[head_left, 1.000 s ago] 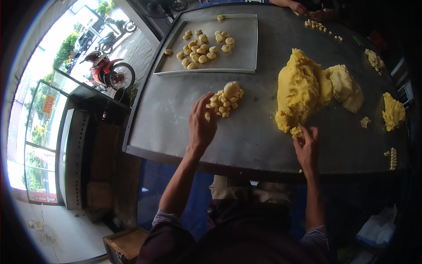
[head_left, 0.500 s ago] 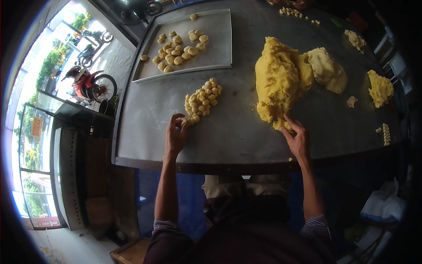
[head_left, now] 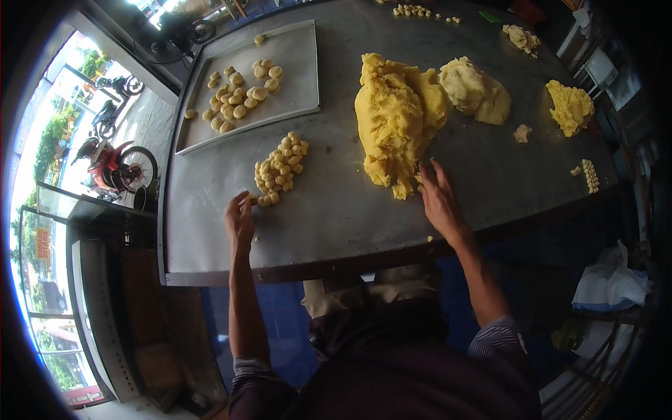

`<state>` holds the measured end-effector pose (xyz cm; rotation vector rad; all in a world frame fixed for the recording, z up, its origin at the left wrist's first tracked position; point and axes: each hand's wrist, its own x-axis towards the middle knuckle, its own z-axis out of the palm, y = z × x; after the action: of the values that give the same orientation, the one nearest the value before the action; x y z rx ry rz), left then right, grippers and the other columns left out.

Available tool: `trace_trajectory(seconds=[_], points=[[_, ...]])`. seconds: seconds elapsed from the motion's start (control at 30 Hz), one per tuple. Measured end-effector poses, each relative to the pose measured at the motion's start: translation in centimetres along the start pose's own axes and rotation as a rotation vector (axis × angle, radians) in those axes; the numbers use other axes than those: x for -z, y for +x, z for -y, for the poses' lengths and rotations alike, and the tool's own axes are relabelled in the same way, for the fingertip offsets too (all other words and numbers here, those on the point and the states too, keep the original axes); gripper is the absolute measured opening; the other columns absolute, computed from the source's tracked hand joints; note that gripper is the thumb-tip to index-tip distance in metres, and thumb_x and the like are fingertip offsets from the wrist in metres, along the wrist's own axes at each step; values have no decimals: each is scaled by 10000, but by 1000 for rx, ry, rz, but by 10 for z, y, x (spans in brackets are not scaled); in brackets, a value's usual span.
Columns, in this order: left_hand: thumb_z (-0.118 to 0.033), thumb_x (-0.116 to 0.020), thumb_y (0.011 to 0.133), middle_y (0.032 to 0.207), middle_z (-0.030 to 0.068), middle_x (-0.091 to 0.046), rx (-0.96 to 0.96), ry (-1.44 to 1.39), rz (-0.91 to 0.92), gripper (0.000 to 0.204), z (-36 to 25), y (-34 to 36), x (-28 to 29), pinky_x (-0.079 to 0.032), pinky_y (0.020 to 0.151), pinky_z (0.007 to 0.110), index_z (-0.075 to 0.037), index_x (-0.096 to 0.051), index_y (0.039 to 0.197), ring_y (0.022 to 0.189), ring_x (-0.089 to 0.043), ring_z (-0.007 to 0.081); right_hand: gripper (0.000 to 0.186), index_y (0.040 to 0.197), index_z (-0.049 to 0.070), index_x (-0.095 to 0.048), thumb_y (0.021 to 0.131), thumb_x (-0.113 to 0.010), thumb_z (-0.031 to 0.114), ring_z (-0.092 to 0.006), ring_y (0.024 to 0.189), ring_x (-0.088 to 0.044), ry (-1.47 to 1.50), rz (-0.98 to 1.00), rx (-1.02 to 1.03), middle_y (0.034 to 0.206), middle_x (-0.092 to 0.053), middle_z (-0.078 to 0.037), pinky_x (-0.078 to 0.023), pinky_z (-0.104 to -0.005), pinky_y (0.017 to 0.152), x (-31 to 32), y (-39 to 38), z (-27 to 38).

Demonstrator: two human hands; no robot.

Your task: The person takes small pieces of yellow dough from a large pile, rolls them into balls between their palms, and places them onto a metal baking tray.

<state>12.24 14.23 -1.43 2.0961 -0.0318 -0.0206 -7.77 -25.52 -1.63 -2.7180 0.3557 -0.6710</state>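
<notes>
My left hand (head_left: pixel 240 222) is at the near end of a cluster of small pale-yellow dough balls (head_left: pixel 280 168), its thumb and fingers closed around a small dough ball (head_left: pixel 253 199). My right hand (head_left: pixel 441 203) is beside the ragged lower edge of a big yellow dough mound (head_left: pixel 388 119). Its fingers are stretched and apart, with the tips by the mound's loose crumbs; I see nothing held in them. A smoother, paler dough lump (head_left: pixel 476 91) leans against the mound's right side.
A shallow metal tray (head_left: pixel 316 70) with several larger dough rounds (head_left: pixel 234 98) occupies the far left of the metal table (head_left: pixel 336 231). To the right are a yellow dough piece (head_left: pixel 570 108), a small scrap (head_left: pixel 522 133) and a row of tiny balls (head_left: pixel 590 176). More small balls (head_left: pixel 413 10) lie at the far edge.
The whole view has shifted, so the table's things appear further left. My right hand's fingers have straightened and come off the dough's lower tip to its right side. My left hand stays by the cluster's near end.
</notes>
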Motion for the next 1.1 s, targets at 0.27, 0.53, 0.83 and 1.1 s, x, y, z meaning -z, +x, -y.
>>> trace_trajectory(seconds=[0.27, 0.53, 0.83, 1.1], points=[[-160, -557, 1031, 954, 107, -757, -100, 152, -162, 280, -27, -3, -31, -519, 841, 351, -45, -682, 1253, 877, -682, 197, 383, 1254, 34, -688, 881, -655, -44, -372, 1033, -626, 192, 83, 48, 1223, -649, -162, -522, -430, 940, 4, -6, 8], [22, -497, 950, 1201, 142, -684, -440, 330, 69, 354, -57, -61, -39, -535, 874, 414, -81, -627, 1263, 1088, -624, 329, 314, 1140, 35, -744, 846, -676, -51, -327, 996, -636, 275, 246, -32, 967, -680, -109, -543, -408, 900, 53, 17, -6], [-331, -701, 943, 1057, 75, -741, -792, 675, 217, 305, -76, -107, -74, -468, 998, 438, -34, -736, 1000, 1194, -637, 306, 275, 1117, 35, -751, 853, -704, -26, -336, 954, -695, 365, 491, 186, 1107, -718, -147, -572, -391, 842, 77, -41, -1], [-340, -637, 935, 1320, 198, -460, -827, 680, 2, 348, -68, -37, -143, -193, 1160, 663, -22, -570, 1059, 1353, -395, 380, 265, 1143, 10, -738, 884, -688, 1, -336, 986, -667, 198, 42, 76, 1103, -704, -143, -551, -404, 837, 10, 3, 10]])
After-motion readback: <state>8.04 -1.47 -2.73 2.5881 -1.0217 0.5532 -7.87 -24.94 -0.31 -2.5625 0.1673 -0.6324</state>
